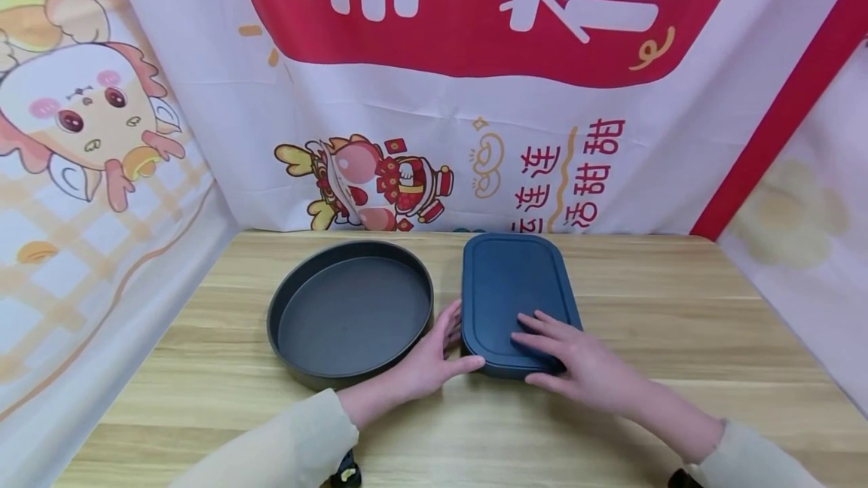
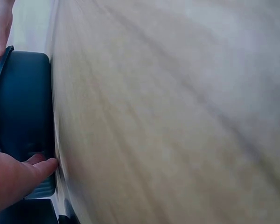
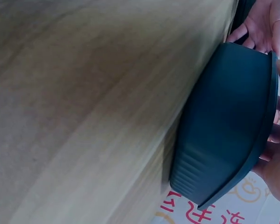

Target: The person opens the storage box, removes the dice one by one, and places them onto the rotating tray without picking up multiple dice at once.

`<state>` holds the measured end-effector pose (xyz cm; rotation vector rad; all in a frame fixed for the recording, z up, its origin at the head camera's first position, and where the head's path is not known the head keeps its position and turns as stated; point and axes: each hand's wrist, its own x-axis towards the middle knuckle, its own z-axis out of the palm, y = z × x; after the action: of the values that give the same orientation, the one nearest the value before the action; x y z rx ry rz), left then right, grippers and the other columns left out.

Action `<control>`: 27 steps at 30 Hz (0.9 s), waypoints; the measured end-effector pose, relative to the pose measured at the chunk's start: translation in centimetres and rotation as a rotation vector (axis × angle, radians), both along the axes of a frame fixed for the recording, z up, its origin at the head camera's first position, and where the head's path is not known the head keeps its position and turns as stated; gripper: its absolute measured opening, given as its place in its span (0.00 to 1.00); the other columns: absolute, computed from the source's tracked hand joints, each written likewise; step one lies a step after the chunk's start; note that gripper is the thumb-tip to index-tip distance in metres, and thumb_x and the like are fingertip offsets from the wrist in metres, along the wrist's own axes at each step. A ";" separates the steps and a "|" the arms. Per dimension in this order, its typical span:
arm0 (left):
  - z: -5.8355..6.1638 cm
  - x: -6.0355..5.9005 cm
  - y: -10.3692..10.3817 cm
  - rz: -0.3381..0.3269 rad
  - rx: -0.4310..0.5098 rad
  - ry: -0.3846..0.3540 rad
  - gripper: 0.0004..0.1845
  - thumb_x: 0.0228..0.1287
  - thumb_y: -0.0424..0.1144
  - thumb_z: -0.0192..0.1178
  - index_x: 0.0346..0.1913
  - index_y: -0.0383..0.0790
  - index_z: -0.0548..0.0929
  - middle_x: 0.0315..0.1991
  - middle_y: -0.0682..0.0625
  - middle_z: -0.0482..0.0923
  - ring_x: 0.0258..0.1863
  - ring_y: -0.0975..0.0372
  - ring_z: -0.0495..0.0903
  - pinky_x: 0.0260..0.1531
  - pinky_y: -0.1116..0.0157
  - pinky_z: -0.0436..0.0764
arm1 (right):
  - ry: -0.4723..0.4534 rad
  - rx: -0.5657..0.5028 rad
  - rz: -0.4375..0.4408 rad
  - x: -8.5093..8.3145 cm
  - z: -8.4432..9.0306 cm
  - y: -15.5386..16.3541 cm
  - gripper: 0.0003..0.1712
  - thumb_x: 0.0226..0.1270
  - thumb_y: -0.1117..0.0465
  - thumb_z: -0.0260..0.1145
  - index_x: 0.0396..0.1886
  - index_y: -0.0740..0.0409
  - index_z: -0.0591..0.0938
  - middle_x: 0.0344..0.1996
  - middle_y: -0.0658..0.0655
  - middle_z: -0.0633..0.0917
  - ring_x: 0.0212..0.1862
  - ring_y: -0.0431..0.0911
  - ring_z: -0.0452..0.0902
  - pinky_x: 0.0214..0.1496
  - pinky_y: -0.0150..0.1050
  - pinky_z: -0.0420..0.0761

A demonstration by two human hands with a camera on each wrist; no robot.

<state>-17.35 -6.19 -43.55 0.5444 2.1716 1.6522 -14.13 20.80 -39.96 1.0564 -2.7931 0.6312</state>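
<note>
Lidded dark-blue rectangular container (image 3: 219,126) on wood-grain table (image 1: 678,307), contents hidden, left hand (image 1: 432,358) spread wide at its near-left corner, right hand (image 1: 585,366) splayed over the lid (image 1: 508,269), round dark-grey baking pan (image 1: 353,315) to its left, flat floor exposed

At my one o'clock, the lidded box (image 1: 500,277) is navy; at eleven, the round pan (image 1: 353,311), charcoal; the tabletop (image 1: 678,307), tan wood-grain.

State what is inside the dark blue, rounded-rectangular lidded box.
Its dark blue lid covers the interior, so any contents are hidden; the right hand shows over the lid.
</note>
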 end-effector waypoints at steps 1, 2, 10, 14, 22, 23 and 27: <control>0.0 0.0 0.0 0.000 0.002 0.001 0.49 0.64 0.47 0.65 0.78 0.45 0.43 0.75 0.42 0.53 0.70 0.49 0.61 0.65 0.46 0.63 | 0.005 -0.003 0.007 0.0 -0.1 0.0 0.31 0.60 0.49 0.73 0.63 0.48 0.79 0.68 0.56 0.70 0.69 0.59 0.62 0.60 0.60 0.70; 0.1 0.0 0.0 -0.001 0.002 0.000 0.49 0.65 0.46 0.65 0.78 0.45 0.43 0.74 0.41 0.54 0.70 0.49 0.61 0.65 0.46 0.63 | 0.004 -0.007 0.012 0.0 -0.1 0.0 0.30 0.59 0.51 0.73 0.62 0.48 0.80 0.68 0.56 0.71 0.69 0.60 0.62 0.60 0.61 0.70; 0.3 0.0 0.0 -0.006 0.011 -0.007 0.48 0.66 0.43 0.65 0.78 0.43 0.43 0.74 0.39 0.54 0.69 0.49 0.61 0.65 0.47 0.63 | -0.003 -0.016 0.024 -0.1 -0.1 -0.1 0.26 0.58 0.57 0.75 0.58 0.49 0.83 0.65 0.57 0.74 0.68 0.62 0.63 0.59 0.62 0.70; 0.3 -0.1 -0.1 -0.007 0.007 -0.007 0.48 0.66 0.44 0.65 0.78 0.44 0.43 0.74 0.39 0.55 0.69 0.49 0.62 0.65 0.48 0.63 | 0.012 -0.018 0.028 -0.2 -0.2 -0.2 0.25 0.57 0.58 0.75 0.56 0.49 0.84 0.64 0.57 0.75 0.67 0.62 0.65 0.58 0.63 0.70; 0.3 -0.2 -0.2 -0.023 -0.005 -0.008 0.48 0.66 0.45 0.64 0.78 0.46 0.43 0.74 0.39 0.55 0.68 0.50 0.64 0.65 0.49 0.64 | 0.051 -0.052 0.030 -0.1 -0.3 -0.2 0.22 0.54 0.59 0.77 0.51 0.51 0.87 0.60 0.57 0.79 0.64 0.61 0.68 0.59 0.62 0.70; 0.3 -0.2 -0.3 -0.026 -0.003 -0.008 0.48 0.66 0.45 0.64 0.78 0.46 0.43 0.74 0.39 0.55 0.68 0.50 0.64 0.65 0.49 0.64 | 0.052 -0.056 0.028 -0.1 -0.3 -0.2 0.21 0.54 0.59 0.77 0.51 0.51 0.87 0.60 0.57 0.79 0.64 0.61 0.68 0.59 0.62 0.69; 0.4 -0.2 -0.3 -0.030 0.004 -0.013 0.48 0.66 0.45 0.64 0.78 0.46 0.43 0.74 0.39 0.55 0.68 0.49 0.64 0.65 0.49 0.64 | 0.041 -0.072 0.019 0.0 -0.3 -0.2 0.21 0.54 0.59 0.77 0.50 0.51 0.87 0.60 0.57 0.79 0.65 0.61 0.68 0.60 0.63 0.68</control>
<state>-17.60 -6.48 -43.15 0.5631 2.1409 1.6396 -14.16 20.57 -40.23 1.0716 -2.7067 0.6989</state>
